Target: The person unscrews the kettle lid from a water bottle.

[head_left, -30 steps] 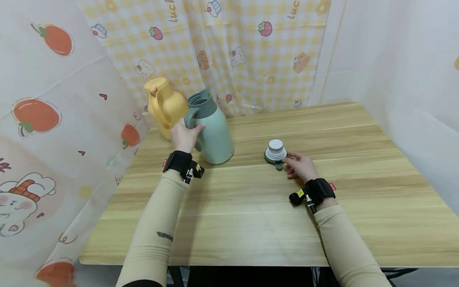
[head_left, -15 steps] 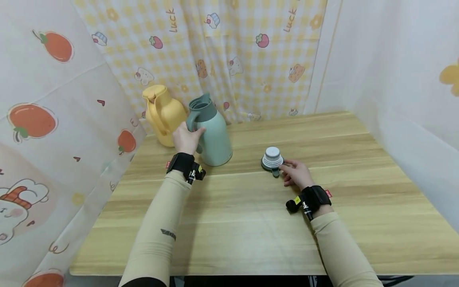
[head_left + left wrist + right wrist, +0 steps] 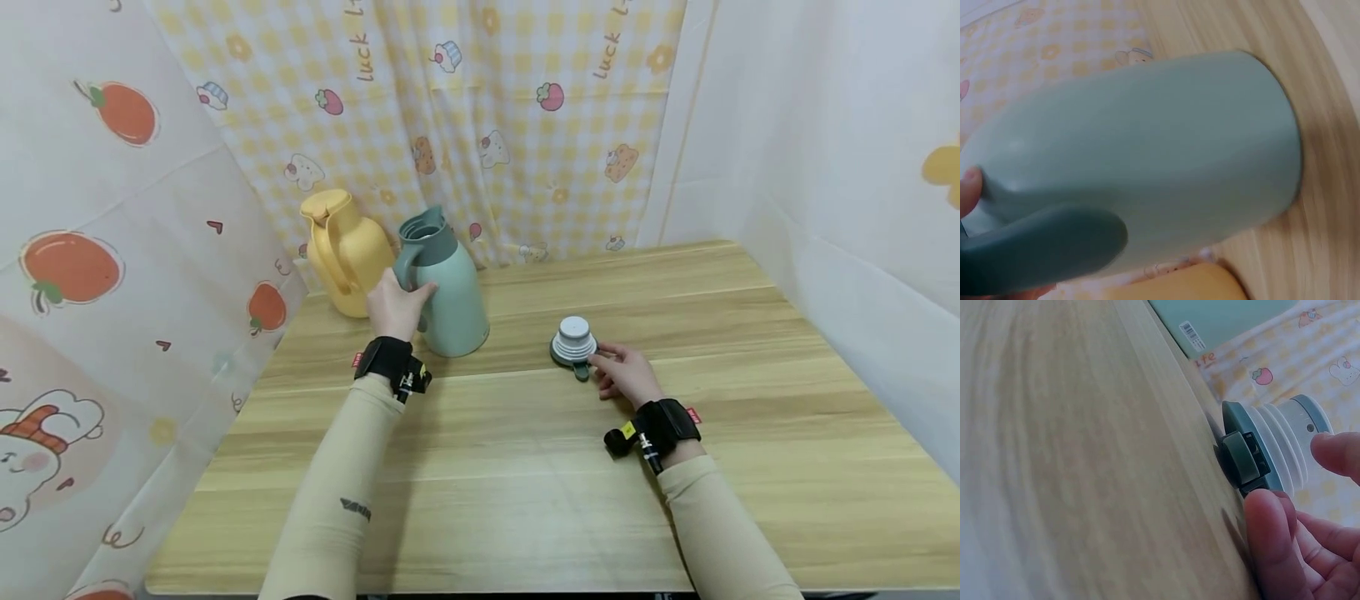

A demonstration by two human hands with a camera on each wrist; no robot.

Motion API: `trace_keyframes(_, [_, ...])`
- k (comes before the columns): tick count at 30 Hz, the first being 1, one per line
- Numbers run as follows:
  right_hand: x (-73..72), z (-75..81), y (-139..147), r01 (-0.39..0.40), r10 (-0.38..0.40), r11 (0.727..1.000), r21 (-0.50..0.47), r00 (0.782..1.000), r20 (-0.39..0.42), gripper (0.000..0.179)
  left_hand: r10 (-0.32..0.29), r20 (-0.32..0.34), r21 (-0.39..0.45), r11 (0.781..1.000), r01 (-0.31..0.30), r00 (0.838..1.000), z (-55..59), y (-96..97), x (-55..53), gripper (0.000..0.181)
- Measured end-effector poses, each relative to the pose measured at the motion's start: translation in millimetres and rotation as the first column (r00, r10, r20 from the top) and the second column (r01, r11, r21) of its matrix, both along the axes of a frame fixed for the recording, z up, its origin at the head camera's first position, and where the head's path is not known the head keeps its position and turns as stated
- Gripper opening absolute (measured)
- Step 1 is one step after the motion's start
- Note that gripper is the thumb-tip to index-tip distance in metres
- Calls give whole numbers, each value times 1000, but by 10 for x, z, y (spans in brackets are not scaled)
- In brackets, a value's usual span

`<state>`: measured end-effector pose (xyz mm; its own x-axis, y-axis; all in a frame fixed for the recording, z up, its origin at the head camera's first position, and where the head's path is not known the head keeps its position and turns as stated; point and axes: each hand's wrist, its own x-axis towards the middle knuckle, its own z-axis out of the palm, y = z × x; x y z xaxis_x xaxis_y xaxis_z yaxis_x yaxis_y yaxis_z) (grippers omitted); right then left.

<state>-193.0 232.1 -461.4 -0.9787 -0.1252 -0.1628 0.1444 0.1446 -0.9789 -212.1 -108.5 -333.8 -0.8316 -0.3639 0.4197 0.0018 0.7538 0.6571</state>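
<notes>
The green jug [image 3: 454, 293] stands on the table, its mouth uncovered, and we see the left hand [image 3: 394, 308] curled round its handle [image 3: 408, 263]. The left wrist view gives us the thumb's tip [image 3: 969, 189] on the jug's shoulder and the handle's free lower end. Well apart to the right, the stopper [image 3: 574, 342] sits white plug up, dark green rim down. The right hand [image 3: 628, 375], its fingers bent, pinches the stopper's edge; we cannot tell how firmly. Only from the right wrist do we make out the rim's lever [image 3: 1241, 457] in detail, and a barcode label [image 3: 1192, 336] near the jug's foot. The head view alone shows us the yellow jug [image 3: 351, 258] whole, just beside the green one; the left wrist catches only a slice.

Beneath everything runs the pale wood-grain table [image 3: 480, 483]. Behind it hangs a yellow-checked cloth [image 3: 517, 50] printed with strawberries and cakes, flanked by a white fruit-printed cloth [image 3: 172, 283] and a white hanging [image 3: 825, 142].
</notes>
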Motion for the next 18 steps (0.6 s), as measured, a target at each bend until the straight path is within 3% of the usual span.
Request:
trace_keyframes(11, [-23, 3, 65, 17, -17, 1000, -3, 1000, -8, 59, -21, -40, 43, 999, 22, 999, 15, 95, -163, 42])
trace_keyframes(18, [-43, -15, 3, 6, -6, 1000, -9, 1000, 0, 57, 16, -33, 66, 998, -14, 999, -18, 80, -251, 42])
